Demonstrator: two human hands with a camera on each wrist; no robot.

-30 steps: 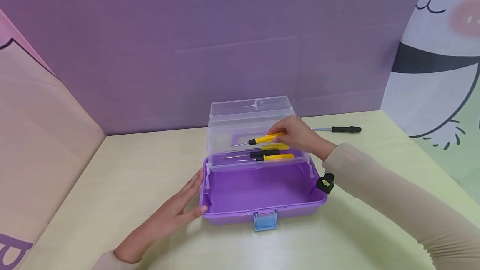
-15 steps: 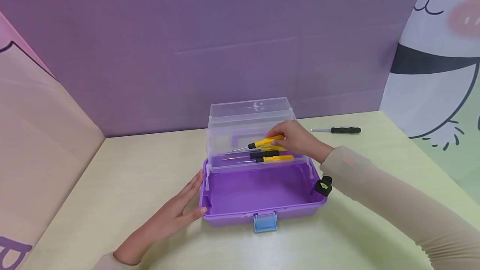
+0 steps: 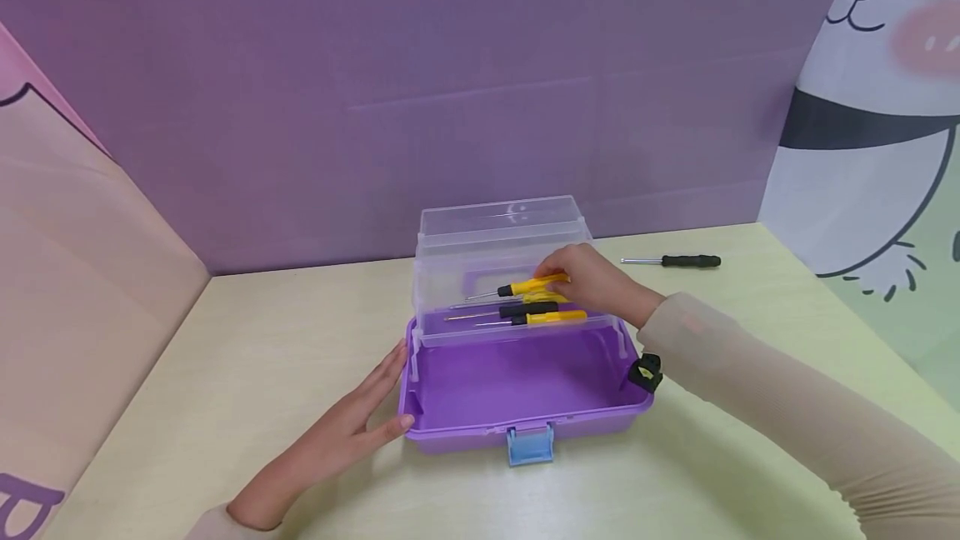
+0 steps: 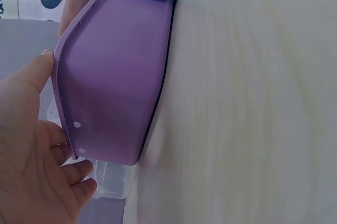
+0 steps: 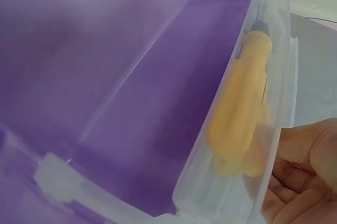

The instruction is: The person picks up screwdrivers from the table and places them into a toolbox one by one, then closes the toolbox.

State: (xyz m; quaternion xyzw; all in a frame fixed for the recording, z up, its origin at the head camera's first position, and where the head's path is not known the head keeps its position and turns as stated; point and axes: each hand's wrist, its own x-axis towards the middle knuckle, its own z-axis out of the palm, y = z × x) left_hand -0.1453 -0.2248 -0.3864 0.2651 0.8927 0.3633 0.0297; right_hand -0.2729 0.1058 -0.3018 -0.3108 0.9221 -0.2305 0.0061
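My right grip [image 3: 596, 280] pinches a yellow-handled screwdriver [image 3: 525, 285], tip toward nine o'clock, at the clear tray [image 3: 459, 337] of a purple box [image 3: 457, 441]; three other screwdrivers [image 3: 531, 308] lie toward six o'clock from it. My left grip [image 3: 348, 417], fingers extended, touches the box's rim at nine o'clock. At two o'clock, a black-handled screwdriver [image 3: 690, 261] lies on the bench [image 3: 262, 340].

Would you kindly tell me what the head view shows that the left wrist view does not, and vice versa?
Only the head view shows the screwdrivers, including a yellow-handled one in the right grip, and the inside of the purple box. Only the left wrist view shows two pale spots on the box's outer wall. Both show the box, its blue latch, the table and the left grip touching the box.
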